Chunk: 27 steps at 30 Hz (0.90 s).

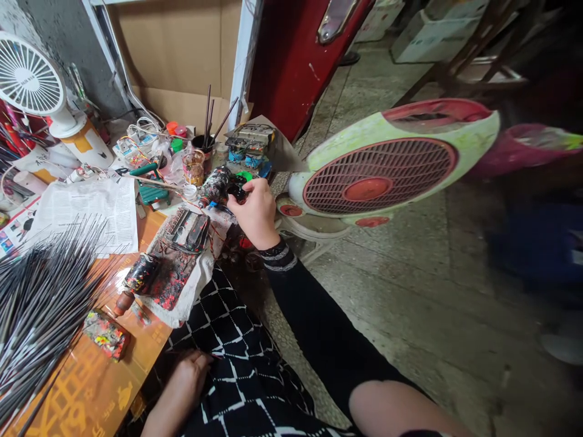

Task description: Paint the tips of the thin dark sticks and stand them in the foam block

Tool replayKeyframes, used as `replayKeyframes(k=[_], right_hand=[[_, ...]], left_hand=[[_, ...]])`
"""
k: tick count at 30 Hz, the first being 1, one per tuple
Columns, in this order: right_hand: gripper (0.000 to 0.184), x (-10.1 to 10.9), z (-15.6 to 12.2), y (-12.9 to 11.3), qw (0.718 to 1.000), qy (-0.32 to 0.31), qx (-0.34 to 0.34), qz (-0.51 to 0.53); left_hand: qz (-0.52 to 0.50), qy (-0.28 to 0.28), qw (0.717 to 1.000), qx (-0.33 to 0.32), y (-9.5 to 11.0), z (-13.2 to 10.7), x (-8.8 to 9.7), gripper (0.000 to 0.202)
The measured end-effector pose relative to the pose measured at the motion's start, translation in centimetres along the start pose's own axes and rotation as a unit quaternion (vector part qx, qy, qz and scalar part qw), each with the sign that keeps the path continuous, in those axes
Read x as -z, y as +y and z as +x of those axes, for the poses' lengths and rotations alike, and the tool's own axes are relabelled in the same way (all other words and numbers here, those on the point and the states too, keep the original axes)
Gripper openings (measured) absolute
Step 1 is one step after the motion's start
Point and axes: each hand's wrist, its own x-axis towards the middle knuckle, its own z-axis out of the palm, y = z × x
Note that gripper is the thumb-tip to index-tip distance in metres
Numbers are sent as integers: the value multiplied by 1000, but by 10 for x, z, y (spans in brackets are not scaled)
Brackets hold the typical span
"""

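My right hand (255, 209), in a black sleeve, reaches to the table's far right corner. Its thumb and index finger close on a small black cup (237, 190), which is partly hidden by the fingers. Just left of it lies a paint-spattered motor (215, 185). A green lid (245, 175) shows behind the fingertips. My left hand (197, 368) rests on my lap, on black-and-white checked cloth (241, 382); its fingers are curled, and what they may hold is hidden.
Thin dark rods (45, 309) lie piled at the left of the orange table (113, 394). Beyond are a newspaper (91, 209), a small white fan (31, 76) and a second motor (141, 273) with a paint-crusted block (107, 334). A large floor fan (378, 188) stands right of my arm.
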Motion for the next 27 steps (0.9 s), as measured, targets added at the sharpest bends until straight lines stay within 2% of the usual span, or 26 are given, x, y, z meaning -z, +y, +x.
replayKeyframes(k=[5, 11, 15, 23, 25, 27], right_hand=[[30, -1, -2, 2, 999, 20, 35, -12], [33, -5, -3, 0, 1000, 22, 1, 4], [34, -8, -2, 0, 999, 22, -16, 29], [36, -6, 4, 0, 999, 8, -16, 51], [36, -3, 4, 0, 998, 6, -13, 62], [36, -1, 0, 0, 996, 4, -13, 83]], left_hand=[[24, 2, 1000, -2, 5, -4, 5, 32], [112, 51, 990, -66, 17, -12, 27, 32], [130, 87, 984, -91, 29, -14, 39, 30], [111, 97, 984, -99, 41, -14, 31, 25], [121, 98, 982, -111, 48, -17, 40, 27], [140, 91, 978, -127, 61, -23, 61, 27]])
